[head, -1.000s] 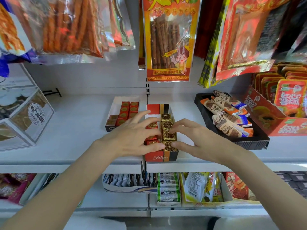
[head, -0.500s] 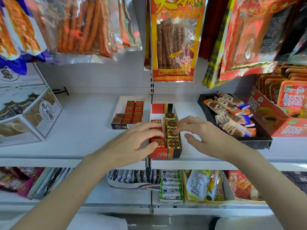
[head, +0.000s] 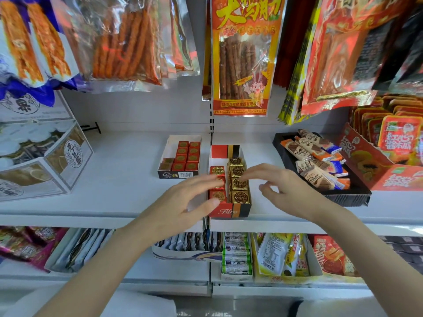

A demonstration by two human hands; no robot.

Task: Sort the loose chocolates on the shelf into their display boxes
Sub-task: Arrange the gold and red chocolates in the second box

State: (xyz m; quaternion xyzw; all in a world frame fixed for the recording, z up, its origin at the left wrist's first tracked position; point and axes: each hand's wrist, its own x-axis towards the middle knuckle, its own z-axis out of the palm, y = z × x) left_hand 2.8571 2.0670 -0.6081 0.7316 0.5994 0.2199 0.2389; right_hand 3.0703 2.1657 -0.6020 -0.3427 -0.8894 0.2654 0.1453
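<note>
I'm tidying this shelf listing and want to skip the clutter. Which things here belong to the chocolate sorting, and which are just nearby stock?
Part of the job:
red and black display box
gold chocolates
red chocolates
white display box
left hand
right hand

Just nearby:
black tray of bars
hanging snack bags

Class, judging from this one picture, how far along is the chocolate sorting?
Nearly done: gold chocolates and red chocolates sit in rows inside the striped box. Left hand and right hand hover over them, holding nothing. No loose chocolates show on the shelf.
</note>
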